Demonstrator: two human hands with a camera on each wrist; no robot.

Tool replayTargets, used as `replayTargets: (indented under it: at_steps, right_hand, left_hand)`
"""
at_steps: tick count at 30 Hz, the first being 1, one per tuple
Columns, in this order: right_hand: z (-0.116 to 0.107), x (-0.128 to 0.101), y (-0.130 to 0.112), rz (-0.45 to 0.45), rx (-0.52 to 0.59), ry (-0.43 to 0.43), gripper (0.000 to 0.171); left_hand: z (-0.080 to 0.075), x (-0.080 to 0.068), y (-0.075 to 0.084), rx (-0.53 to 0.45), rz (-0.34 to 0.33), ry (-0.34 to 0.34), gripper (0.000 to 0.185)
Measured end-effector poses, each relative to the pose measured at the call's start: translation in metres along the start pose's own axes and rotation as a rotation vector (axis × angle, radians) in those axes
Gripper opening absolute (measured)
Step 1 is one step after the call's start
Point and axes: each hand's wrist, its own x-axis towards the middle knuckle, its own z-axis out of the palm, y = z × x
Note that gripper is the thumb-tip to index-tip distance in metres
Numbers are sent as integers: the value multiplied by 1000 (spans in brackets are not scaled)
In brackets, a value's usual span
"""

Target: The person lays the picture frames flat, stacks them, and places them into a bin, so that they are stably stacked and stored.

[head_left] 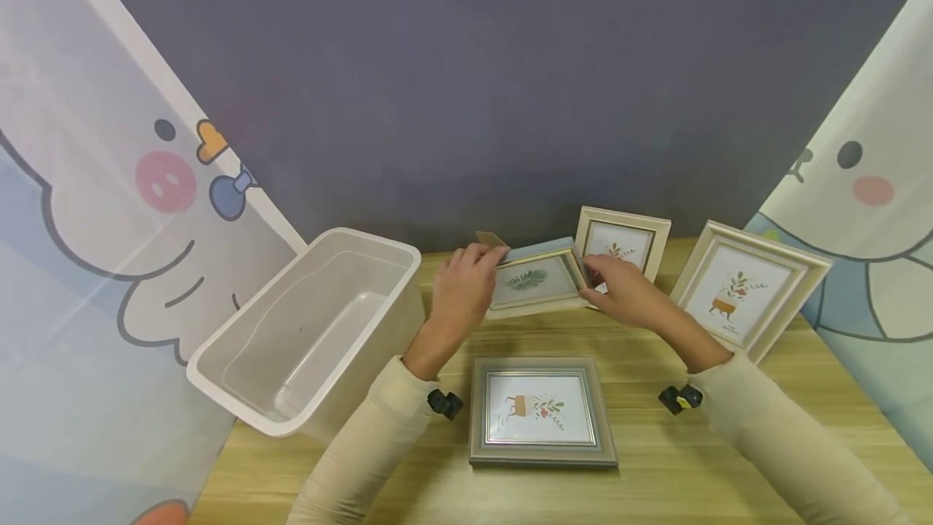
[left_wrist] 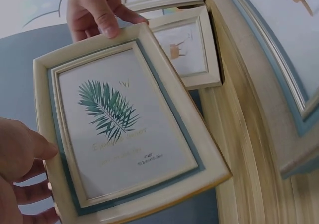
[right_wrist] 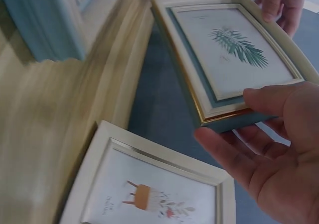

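Held the palm-leaf frame [head_left: 535,282] off the table [head_left: 656,476] at twelve o'clock, left hand [head_left: 461,286] and right hand [head_left: 627,292] pinching opposite ends. Probably mid-carry; next called for steady grips toward the bin [head_left: 306,330] at nine o'clock.

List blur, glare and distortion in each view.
Head view: wide-angle bend, curtains lean inward, focus sharp, light soft. Left wrist view: leaf frame sharp, table edge smeared, frames stretched. Right wrist view: tabletop blurred at left, gilt edge glints, right hand soft.
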Motion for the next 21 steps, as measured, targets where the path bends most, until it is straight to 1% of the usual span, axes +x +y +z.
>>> replayTargets:
  at_steps: [6, 9, 11, 15, 18, 21]
  right_hand:
    - [18, -8, 2, 58, 120, 54, 17]
    - [28, -14, 4, 90, 159, 88, 17]
    - [33, -18, 6, 109, 171, 114, 17]
    - [37, -22, 9, 113, 186, 143, 18]
    - [38, -22, 11, 105, 203, 130, 18]
    - [38, -23, 12, 100, 217, 116, 19]
  left_hand:
    - [-3, 3, 4, -2, 36, 66, 27]
    - [-3, 5, 6, -5, 58, 78, 25]
    - [-4, 6, 6, -20, 64, 64, 23]
    - [-5, 7, 5, -47, 51, 0, 20]
    - [-6, 6, 3, -59, 34, -48, 19]
    - [-7, 6, 0, -83, 21, -60, 19]
